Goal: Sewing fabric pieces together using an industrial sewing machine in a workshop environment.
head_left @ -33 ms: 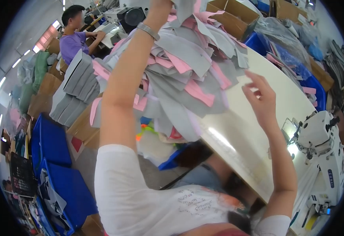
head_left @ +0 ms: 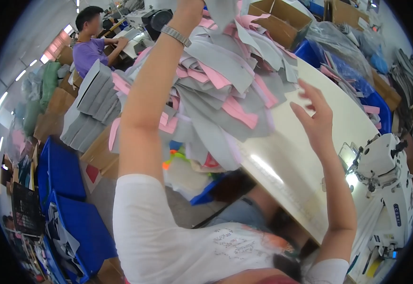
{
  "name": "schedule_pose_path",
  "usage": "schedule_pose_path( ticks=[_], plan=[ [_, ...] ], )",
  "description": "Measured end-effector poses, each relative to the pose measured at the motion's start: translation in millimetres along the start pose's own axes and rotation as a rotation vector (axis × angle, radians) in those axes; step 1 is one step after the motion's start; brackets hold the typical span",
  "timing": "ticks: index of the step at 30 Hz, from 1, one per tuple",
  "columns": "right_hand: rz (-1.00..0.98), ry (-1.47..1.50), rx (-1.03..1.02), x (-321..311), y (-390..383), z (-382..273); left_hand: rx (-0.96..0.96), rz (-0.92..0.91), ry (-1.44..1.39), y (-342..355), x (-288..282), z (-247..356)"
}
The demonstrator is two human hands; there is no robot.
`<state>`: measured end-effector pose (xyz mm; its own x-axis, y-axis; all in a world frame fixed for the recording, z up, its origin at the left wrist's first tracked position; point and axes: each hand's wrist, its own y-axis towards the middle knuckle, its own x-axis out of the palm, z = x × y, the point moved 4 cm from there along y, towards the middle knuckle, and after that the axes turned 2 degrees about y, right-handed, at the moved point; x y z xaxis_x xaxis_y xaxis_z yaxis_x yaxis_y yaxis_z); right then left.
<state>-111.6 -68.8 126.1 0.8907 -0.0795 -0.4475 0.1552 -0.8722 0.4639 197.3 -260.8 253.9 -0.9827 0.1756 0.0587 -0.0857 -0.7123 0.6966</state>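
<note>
A large heap of grey cloth pieces with pink strips [head_left: 237, 111] lies on the white table. My left hand [head_left: 190, 14], with a metal watch [head_left: 175, 35] at the wrist, reaches across to the far side of the heap. Its fingers run past the top edge of the view. A grey cloth piece [head_left: 221, 13] rises right beside it; whether the fingers grip that piece is hidden. Over the table, just right of the heap, hovers my right hand [head_left: 317, 118]. Its thumb and fingers are apart, slightly blurred, and nothing is in them.
A white sewing machine [head_left: 381, 161] stands on the table [head_left: 291, 156] at the right. Blue bins [head_left: 62, 170] and stacked grey bundles [head_left: 95, 94] are at the left. An open carton [head_left: 279, 21] sits behind the heap. Far left, a person in purple [head_left: 88, 57] works at another machine.
My right hand's fingers have spread wider from a looser curl and shifted a little. My left hand has moved very slightly to the left. The heap looks the same.
</note>
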Motion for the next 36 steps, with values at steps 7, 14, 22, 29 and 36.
schedule_pose_path(
  ticks=[7, 14, 22, 29, 36],
  plan=[
    [0.197, -0.059, -0.21, -12, -2, -22, -0.24, -0.093, -0.488, -60, 61, 24],
    [-0.543, -0.031, 0.33, 11, -99, -3, -0.536, -0.346, -0.138, -163, 171, -22],
    [0.125, -0.912, -0.499, -79, -159, -106, -0.388, -1.463, -0.035, -244, 306, -11],
    [0.005, -0.367, 0.359, -115, -215, 37, -0.561, -1.67, 0.015, -289, 350, -59],
    [-0.036, -0.443, 0.7, -155, -255, 82, -0.168, -1.541, 0.426, -273, 304, -37]
  ],
)
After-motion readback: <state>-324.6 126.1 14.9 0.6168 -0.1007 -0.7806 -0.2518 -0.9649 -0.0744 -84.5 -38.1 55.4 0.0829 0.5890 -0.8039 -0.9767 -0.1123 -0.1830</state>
